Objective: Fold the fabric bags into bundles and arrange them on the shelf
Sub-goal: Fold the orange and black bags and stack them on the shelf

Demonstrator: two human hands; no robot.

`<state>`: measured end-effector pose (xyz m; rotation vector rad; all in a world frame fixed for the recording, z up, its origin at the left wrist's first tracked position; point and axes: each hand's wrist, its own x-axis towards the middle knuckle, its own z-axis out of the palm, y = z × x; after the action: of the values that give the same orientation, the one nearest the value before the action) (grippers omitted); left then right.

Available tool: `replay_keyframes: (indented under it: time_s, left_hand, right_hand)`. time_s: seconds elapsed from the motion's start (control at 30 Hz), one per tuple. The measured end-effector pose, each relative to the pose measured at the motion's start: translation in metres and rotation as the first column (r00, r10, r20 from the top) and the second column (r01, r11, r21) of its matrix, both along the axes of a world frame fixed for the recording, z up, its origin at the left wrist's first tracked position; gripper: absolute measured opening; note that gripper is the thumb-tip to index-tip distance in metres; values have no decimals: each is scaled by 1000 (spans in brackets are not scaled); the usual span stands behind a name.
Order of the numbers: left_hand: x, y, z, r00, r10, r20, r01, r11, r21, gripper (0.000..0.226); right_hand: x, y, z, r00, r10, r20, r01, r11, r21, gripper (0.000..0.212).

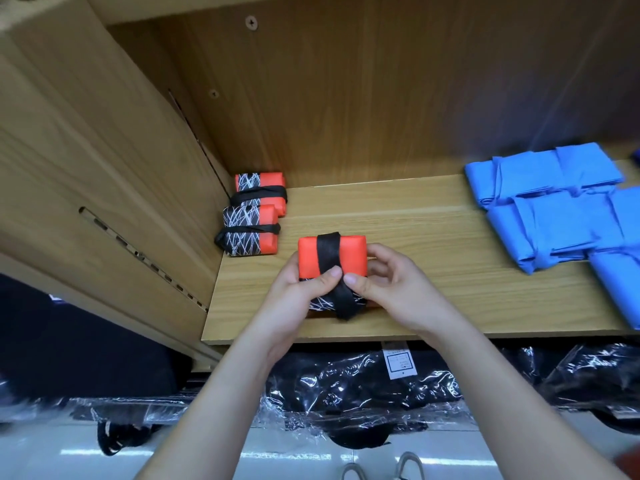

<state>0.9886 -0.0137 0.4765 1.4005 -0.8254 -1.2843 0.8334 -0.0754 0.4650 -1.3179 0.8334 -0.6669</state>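
**A:** What is on your feed?

**B:** I am looking down at a wooden shelf [433, 271]. An orange bundle [349, 254] of folded fabric sits on the shelf near its front edge, with a black strap [329, 249] wrapped across its middle.

**A:** Where are the hands?

**B:** Both hold that bundle. The left hand [298, 296] cups its left end with the fingers curled underneath, and its thumb presses down on the strap. The right hand [391, 289] has its thumb on the strap too, right beside the left thumb. Its fingers [379, 266] are bent against the bundle's right end.

**A:** What else is on the shelf?

**B:** At the shelf's left end, against the side panel, I see two tied bundles [252, 223]. They lie one behind the other and are orange and black with white scribbled lines. At the shelf's right end, blue bags [554, 209] lie flat and overlapping. Under the shelf are black goods in shiny plastic wrap [363, 386].
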Motion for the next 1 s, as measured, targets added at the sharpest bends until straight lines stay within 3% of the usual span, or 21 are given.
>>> replay_keyframes:
  time_s: [0.13, 0.23, 0.33, 0.5, 0.63, 0.73, 0.87, 1.0]
  left_hand:
    - [3, 2, 1, 996, 54, -67, -58, 997, -46, 56]
    - [15, 2, 7, 999, 35, -32, -38, 994, -100, 61]
    - [17, 1, 11, 1000, -14, -10, 12, 986, -167, 42]
    - [-6, -4, 11, 901, 289, -322, -350, 924, -150, 22]
    - [-12, -7, 9, 827, 456, -329, -508, 857, -89, 24]
    - [-7, -4, 10, 892, 382, -242, -409, 910, -69, 23]
    - [12, 1, 14, 967, 229, -111, -234, 972, -31, 21]
    - [24, 7, 14, 975, 213, -56, -212, 977, 27, 32]
  right_hand:
    - [5, 2, -2, 1000, -19, -2, 19, 999, -28, 33]
    - [7, 1, 0, 998, 3, -62, -8, 997, -82, 42]
    - [13, 2, 1, 998, -5, -65, -2, 995, -97, 41]
    - [32, 13, -1, 990, -129, 52, 134, 985, -107, 34]
    - [42, 26, -4, 964, -225, 143, 232, 972, -28, 37]
    - [43, 30, -7, 972, -199, 122, 202, 979, -13, 36]
    - [39, 23, -2, 993, -103, 64, 99, 994, 55, 18]
    - [38, 14, 2, 998, -66, -22, 67, 996, 57, 14]
